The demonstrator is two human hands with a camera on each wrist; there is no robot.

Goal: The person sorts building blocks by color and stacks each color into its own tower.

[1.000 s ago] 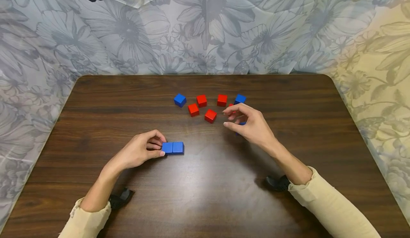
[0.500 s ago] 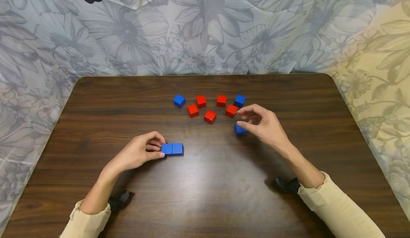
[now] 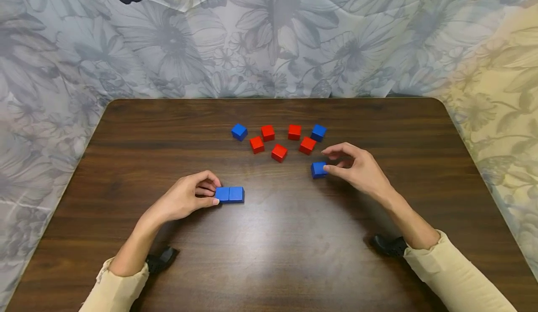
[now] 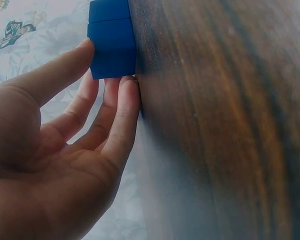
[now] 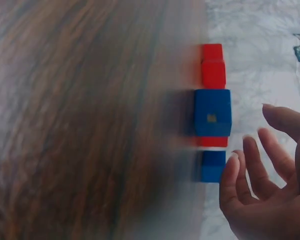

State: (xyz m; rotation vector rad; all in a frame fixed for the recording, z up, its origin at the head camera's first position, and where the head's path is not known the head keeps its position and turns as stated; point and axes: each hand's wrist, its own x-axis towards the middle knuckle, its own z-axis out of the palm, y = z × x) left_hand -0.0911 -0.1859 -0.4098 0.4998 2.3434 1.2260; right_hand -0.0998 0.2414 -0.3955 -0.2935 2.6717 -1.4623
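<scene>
Two blue cubes sit side by side on the table in the head view, forming a short row. My left hand [image 3: 182, 201] pinches the left blue cube [image 3: 222, 194] between thumb and fingers, and the right blue cube [image 3: 237, 194] adjoins it. In the left wrist view the thumb lies along one side of the near cube [image 4: 113, 49], fingertips at its far side. My right hand [image 3: 363, 171] hovers with thumb and fingers spread beside a single blue cube [image 3: 318, 170]. The right wrist view shows a gap between those fingers and that cube [image 5: 213, 107].
Several red cubes lie scattered toward the back, including a front one [image 3: 279, 153] and a right one [image 3: 307, 145]. Blue cubes flank them at the left [image 3: 239, 132] and right [image 3: 318, 132]. Behind the brown wooden table [image 3: 269, 256] hangs a floral cloth [image 3: 269, 36].
My right hand has moved right and slightly nearer, off the red cubes, uncovering a red cube and the single blue cube. My left hand keeps its place on the paired cubes.
</scene>
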